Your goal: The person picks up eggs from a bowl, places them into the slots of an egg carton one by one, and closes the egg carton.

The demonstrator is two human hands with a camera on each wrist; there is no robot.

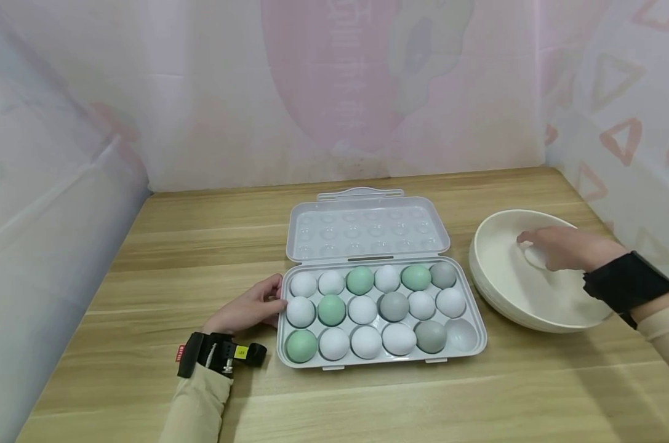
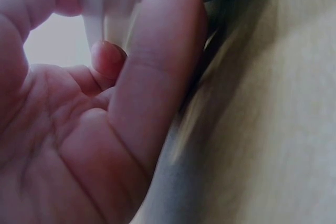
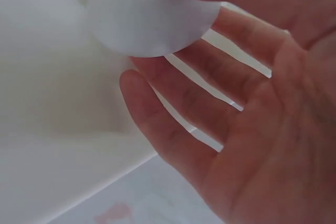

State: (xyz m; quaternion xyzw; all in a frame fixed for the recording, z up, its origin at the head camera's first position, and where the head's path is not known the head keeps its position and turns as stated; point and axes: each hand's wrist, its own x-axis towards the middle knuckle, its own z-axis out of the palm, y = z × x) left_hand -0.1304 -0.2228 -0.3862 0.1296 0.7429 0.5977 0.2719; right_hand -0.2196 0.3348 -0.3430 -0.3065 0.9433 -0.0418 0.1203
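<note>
My right hand is inside a large cream bowl and pinches a white egg between thumb and fingers. Its little finger stands away from the egg in the right wrist view. My left hand grips the left edge of a plastic egg box, thumb on the near side of the rim and fingers behind. White eggs, green eggs and grey eggs sit in its cups. Bare plastic shows in the front right cup.
Hinged back, the box's clear lid lies on the wooden table behind the eggs. The bowl stands close to the box's right side. Printed cloth hangs at the back and both sides.
</note>
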